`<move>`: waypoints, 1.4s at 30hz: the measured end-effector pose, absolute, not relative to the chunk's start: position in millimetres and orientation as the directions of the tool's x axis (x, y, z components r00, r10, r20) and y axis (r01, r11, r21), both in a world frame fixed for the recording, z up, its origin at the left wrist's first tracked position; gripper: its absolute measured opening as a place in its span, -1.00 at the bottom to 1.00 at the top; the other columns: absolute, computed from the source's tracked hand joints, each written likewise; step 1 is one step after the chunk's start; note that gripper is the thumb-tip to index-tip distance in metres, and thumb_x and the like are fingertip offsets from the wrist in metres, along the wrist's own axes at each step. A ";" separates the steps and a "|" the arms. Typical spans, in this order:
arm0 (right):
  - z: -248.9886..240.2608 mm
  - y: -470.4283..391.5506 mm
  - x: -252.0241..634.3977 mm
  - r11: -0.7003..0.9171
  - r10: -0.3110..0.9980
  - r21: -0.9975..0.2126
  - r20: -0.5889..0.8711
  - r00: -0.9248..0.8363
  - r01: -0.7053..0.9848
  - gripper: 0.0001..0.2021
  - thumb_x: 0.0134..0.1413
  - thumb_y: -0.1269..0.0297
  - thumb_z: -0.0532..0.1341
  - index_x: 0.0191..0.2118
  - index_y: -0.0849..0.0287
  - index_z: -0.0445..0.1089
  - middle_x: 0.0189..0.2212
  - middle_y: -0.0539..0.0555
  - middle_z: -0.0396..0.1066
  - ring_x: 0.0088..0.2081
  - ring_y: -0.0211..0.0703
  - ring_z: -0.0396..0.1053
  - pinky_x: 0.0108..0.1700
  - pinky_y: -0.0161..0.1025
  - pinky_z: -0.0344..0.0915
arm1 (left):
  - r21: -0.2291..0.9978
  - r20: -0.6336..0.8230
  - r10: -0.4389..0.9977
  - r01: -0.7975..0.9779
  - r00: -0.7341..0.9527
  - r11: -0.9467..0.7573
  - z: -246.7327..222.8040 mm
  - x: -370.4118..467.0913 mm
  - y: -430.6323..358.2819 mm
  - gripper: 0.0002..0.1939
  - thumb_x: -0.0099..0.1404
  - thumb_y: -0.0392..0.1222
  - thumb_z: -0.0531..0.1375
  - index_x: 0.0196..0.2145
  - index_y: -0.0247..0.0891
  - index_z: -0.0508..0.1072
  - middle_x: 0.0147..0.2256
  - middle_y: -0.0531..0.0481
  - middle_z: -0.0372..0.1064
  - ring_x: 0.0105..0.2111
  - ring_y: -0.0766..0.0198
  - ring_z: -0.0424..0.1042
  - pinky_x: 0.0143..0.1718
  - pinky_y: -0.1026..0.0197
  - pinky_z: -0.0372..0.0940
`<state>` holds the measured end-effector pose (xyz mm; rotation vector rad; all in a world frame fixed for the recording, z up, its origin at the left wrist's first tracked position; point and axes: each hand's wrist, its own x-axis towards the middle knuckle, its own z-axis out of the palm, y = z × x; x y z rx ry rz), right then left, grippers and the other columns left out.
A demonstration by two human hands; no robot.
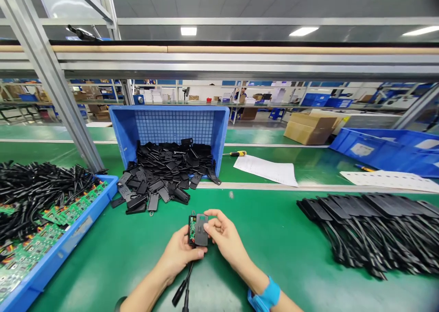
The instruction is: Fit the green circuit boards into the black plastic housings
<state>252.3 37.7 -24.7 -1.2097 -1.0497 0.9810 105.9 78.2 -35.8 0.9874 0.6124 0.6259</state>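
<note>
Near the middle of the green bench, my left hand (180, 253) holds a black case (190, 230) with a green circuit board (193, 227) showing inside. Two black cables with connectors (181, 291) hang from its lower end. My right hand (224, 236) grips a black cover (201, 230) between thumb and fingers. The cover lies over the right part of the case, leaving the board's left strip exposed. A small metal loop sticks out at the top of the case.
A tipped blue crate (221, 138) spills black case parts (171, 166). At left, a blue tray (73, 245) holds boards with cables. Finished-looking black units (363, 220) lie in a row at right. Behind are a screwdriver (238, 153), paper (267, 169), a cardboard box (308, 128) and blue bins (387, 150).
</note>
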 end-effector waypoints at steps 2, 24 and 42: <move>-24.9 37.8 250.8 0.104 0.972 -0.994 0.093 0.218 -0.043 -0.67 -0.06 0.12 0.25 -0.19 0.17 0.25 -0.55 -0.11 0.26 -0.55 -0.31 0.27 -0.52 -0.37 0.18 | 0.892 -0.185 0.715 -0.190 0.675 0.410 -35.3 105.4 77.8 -0.33 -0.23 -0.31 0.46 -0.10 -0.30 0.39 -0.25 -0.12 0.48 -0.38 0.30 0.48 -0.28 0.29 0.33; -29.6 42.9 254.8 -0.073 0.990 -0.996 -0.079 0.116 -0.052 -0.58 0.04 -0.13 0.12 -0.42 0.20 0.29 -0.62 -0.11 0.13 -0.61 -0.37 0.04 -0.56 -0.38 0.00 | 0.993 -0.116 0.713 0.096 0.692 0.069 -31.3 104.8 72.4 -0.50 0.13 0.01 0.23 -0.05 -0.36 0.34 -0.33 -0.16 0.44 -0.42 0.21 0.48 -0.46 0.24 0.39; 32.0 27.6 349.1 -0.390 0.851 -0.289 0.248 0.462 0.874 -0.80 0.19 0.26 0.11 -0.12 0.12 0.38 -0.26 0.06 0.39 -0.24 -0.18 0.35 -0.20 -0.33 0.23 | 0.999 -0.036 0.772 0.008 0.635 0.041 -61.8 106.2 78.6 -0.13 0.03 0.22 0.25 0.23 -0.07 0.07 0.12 -0.19 0.26 0.03 0.01 0.35 -0.10 0.20 0.36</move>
